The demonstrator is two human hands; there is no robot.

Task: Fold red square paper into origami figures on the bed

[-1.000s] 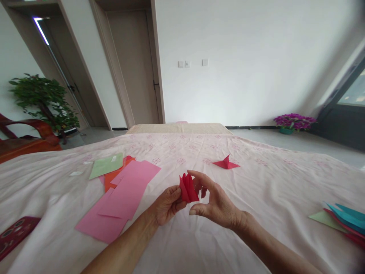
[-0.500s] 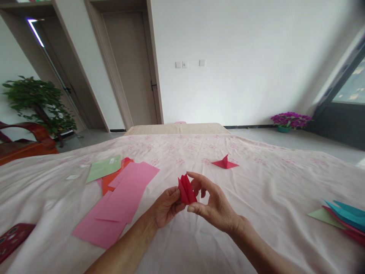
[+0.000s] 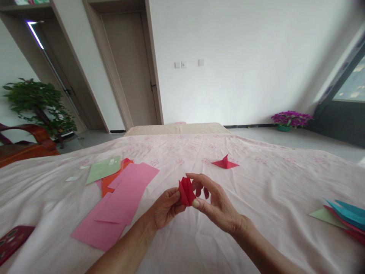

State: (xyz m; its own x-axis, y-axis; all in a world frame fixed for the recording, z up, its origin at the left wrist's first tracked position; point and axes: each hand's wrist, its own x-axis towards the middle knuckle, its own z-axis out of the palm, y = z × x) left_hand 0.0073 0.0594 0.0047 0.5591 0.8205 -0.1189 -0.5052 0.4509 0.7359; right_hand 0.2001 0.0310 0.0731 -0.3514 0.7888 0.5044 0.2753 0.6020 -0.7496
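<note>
A small folded red paper piece (image 3: pixel 186 191) is held up above the pink bedspread (image 3: pixel 256 182), pinched between both hands. My left hand (image 3: pixel 167 207) grips its lower left edge with fingers curled. My right hand (image 3: pixel 215 205) pinches its right side between thumb and forefinger, the other fingers arched over it. A second folded red paper shape (image 3: pixel 225 163) lies on the bedspread beyond my hands.
Pink paper sheets (image 3: pixel 119 201) with an orange and a green sheet (image 3: pixel 104 168) lie at the left. Teal, red and green papers (image 3: pixel 342 217) sit at the right edge. A dark red phone (image 3: pixel 13 239) lies at the lower left. Potted plant, wooden chair, doors behind.
My right thumb has closed up onto the red paper piece, turning an open reach into a pinch. The left hand keeps its grip. The view has shifted slightly.
</note>
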